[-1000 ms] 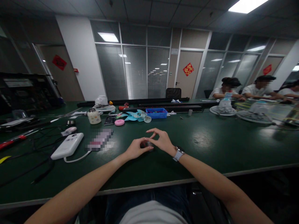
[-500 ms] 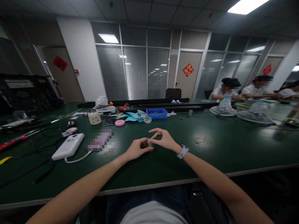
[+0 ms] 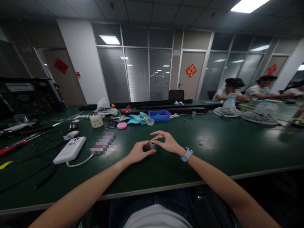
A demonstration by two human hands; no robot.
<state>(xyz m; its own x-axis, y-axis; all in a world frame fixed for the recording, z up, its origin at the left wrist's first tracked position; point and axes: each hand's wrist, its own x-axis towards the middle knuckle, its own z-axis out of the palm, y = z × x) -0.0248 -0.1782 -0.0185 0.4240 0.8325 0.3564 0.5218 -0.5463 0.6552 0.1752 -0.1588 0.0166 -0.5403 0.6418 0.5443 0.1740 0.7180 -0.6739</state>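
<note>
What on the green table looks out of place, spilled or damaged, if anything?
Nothing looks spilled or damaged. The black cables look untidy, lying in loose curves left of the white power bank. The small grey cylinder between the hands seems upright.

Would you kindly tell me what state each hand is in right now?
Left hand: curled closed around a small grey, metallic-looking cylinder.
Right hand: partly curled at the cylinder's top; whether it grips anything cannot be told.
</note>
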